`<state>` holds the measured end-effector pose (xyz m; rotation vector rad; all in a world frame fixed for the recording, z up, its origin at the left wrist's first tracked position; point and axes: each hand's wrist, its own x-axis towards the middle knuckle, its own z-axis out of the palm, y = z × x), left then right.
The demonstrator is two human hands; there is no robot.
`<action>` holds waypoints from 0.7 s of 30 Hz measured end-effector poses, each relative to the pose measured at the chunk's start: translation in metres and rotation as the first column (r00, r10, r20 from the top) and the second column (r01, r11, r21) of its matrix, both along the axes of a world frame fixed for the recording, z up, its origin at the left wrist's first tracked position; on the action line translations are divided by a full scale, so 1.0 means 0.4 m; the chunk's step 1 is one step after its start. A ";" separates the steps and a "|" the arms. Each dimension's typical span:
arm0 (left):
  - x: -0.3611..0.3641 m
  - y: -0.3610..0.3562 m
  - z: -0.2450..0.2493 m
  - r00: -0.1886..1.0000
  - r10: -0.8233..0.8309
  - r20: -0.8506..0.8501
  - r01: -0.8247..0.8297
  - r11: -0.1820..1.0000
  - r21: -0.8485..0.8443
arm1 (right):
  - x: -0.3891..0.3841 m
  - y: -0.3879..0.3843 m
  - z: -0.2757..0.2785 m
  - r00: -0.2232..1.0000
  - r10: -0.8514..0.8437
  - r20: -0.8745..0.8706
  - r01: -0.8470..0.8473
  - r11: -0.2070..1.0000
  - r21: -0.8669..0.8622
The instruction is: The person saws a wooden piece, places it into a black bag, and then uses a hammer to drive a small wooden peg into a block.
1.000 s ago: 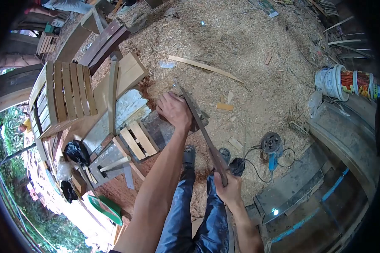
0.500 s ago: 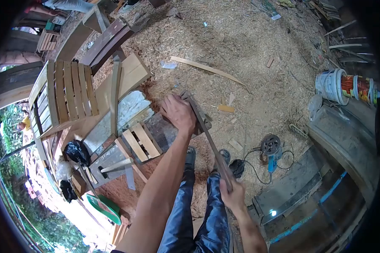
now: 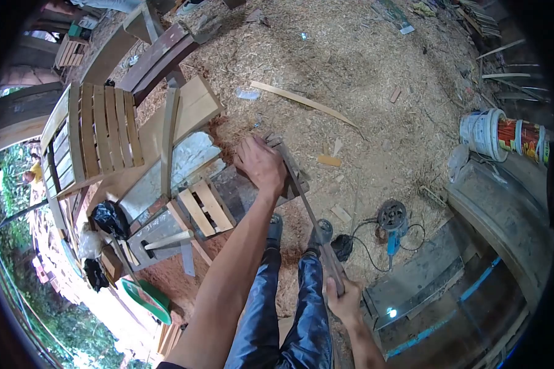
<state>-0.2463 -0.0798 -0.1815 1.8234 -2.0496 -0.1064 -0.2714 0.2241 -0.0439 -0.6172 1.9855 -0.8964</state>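
The right hand (image 3: 345, 299) has drawn back toward the legs, fingers wrapped round the near end of the long tool (image 3: 313, 222), which crosses the table's (image 3: 235, 189) right end. Beside it, the left hand's (image 3: 260, 165) fingers curl downward, whatever they grip hidden.

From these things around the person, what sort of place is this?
Probably a woodworking workshop: shavings cover the ground, a hammer lies beside small slatted wood pieces, and a corded power tool rests on the floor.
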 end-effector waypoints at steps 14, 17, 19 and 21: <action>-0.005 0.024 0.023 0.965 -0.065 -0.255 0.049 0.996 -0.071 | 0.024 -0.123 -0.045 0.993 -0.082 -0.082 0.076 0.994 -0.074; -0.001 0.065 0.029 0.978 0.085 -0.190 -0.087 0.996 -0.001 | 0.045 -0.093 -0.047 0.988 -0.135 -0.076 0.132 0.990 -0.043; -0.003 0.072 0.022 0.969 0.223 -0.110 -0.222 0.975 0.019 | 0.040 -0.097 -0.039 0.989 -0.128 -0.080 0.123 0.991 -0.057; -0.012 0.073 0.013 0.954 0.282 -0.100 -0.278 0.959 0.057 | 0.028 -0.099 -0.028 0.989 -0.121 -0.089 0.115 0.991 -0.068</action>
